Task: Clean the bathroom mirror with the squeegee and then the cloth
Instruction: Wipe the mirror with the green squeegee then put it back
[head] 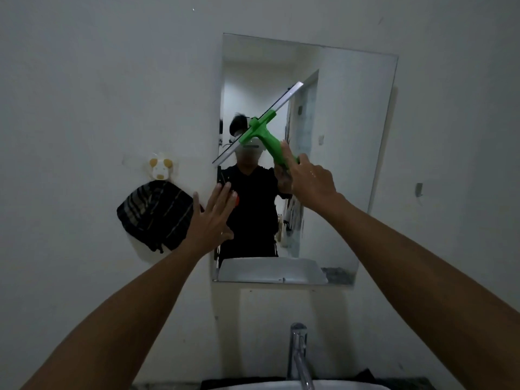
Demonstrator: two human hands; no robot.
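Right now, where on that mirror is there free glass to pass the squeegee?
Free: the mirror's right half and the strip above the squeegee. Crowded: lower left edge, where the left hand lies flat beside the hanging cloth; the right hand grips the handle mid-glass.

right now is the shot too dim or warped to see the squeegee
Head view: dim and grey, no glare on the mirror; wide-angle bend bows both forearms and tilts the mirror edges; the green squeegee stays clear, held by the right hand; the tap at the bottom edge looks soft.
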